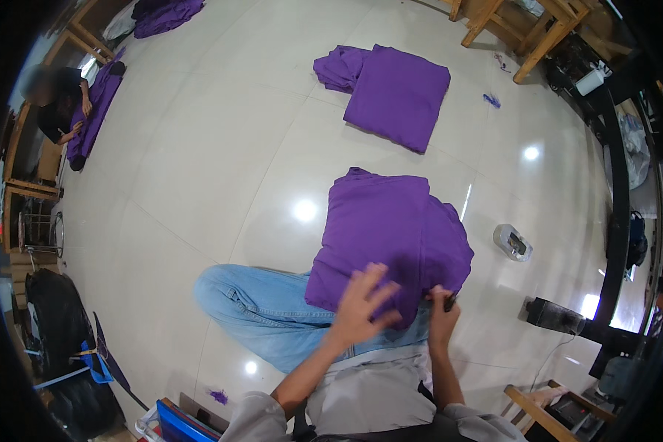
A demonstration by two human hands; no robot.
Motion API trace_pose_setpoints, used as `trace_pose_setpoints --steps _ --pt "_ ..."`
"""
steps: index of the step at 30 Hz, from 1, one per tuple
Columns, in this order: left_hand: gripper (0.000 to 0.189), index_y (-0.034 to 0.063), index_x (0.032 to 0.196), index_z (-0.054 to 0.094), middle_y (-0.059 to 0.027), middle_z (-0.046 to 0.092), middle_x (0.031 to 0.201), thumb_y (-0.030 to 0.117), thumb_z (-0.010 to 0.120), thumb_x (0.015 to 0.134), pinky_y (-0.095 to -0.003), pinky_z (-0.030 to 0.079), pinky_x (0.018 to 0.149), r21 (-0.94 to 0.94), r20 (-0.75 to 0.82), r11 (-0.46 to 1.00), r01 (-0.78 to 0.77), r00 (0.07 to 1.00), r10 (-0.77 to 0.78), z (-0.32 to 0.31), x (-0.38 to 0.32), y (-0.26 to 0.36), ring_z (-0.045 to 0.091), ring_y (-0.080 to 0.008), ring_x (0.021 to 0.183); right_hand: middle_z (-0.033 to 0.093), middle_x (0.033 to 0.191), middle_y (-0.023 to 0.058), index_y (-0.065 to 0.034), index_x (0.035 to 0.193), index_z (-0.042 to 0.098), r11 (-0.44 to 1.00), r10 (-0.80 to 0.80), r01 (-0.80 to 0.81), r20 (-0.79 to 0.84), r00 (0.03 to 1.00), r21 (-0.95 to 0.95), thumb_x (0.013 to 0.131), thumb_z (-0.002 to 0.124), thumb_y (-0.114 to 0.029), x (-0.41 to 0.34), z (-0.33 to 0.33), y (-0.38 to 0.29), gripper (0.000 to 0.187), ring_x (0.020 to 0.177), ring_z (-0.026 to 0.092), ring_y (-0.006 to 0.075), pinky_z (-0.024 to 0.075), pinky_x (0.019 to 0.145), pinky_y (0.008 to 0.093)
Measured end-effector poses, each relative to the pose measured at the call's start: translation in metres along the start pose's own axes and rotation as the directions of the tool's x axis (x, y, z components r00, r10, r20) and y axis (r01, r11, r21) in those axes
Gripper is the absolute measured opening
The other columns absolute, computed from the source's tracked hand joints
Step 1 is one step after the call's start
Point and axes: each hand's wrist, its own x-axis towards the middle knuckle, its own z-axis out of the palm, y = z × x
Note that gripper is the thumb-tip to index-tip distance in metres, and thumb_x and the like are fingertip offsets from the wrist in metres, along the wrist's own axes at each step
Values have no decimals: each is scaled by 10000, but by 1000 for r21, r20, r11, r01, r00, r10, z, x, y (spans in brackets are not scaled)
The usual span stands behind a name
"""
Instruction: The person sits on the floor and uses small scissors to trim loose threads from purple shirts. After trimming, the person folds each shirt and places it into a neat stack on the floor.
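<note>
Purple fabric (381,221), loosely folded, lies across the lap and the floor before me. Above its near edge my left hand (366,306) is blurred, fingers spread and holding nothing; whether it touches the cloth I cannot tell. At the fabric's right near edge my right hand (443,315) is closed around a small dark tool (449,302), whose kind is mostly hidden by the fingers. The fingertips of that hand are at the cloth. Farther off, a second folded purple garment (400,94) rests on the tiled floor (215,143).
A grey oval container (512,243) stands on the floor to the right, near a black box with a cord (555,316). Purple thread scraps (492,100) lie farther off. At far left, another person (61,105) handles purple cloth. Wooden stool legs (547,44) stand at upper right.
</note>
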Motion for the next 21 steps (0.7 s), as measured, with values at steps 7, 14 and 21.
trace_pose_setpoints --steps 7,14,21 --pt "649 -76 1161 609 -287 706 1016 469 791 861 -523 480 954 170 -70 662 730 679 -731 -46 0 -85 669 -451 932 703 943 101 58 1045 668 944 49 17 190 980 -331 830 846 -351 -28 23 -60 496 898 659 215 512 857 343" --pt "746 -76 1216 535 -315 682 1009 487 825 821 -463 547 864 -379 21 705 599 768 -641 -71 -9 29 702 -443 898 639 1000 65 69 1119 596 977 212 -194 345 914 -87 737 908 -271 15 -57 -83 600 944 615 174 504 865 329" --pt "773 -24 1324 554 -246 703 1068 540 767 840 -518 461 1021 404 531 819 407 625 -572 -71 -79 64 677 -402 1052 712 806 101 4 980 741 39 126 39 44 991 -998 925 731 -304 49 -156 -55 313 722 670 229 527 747 365"
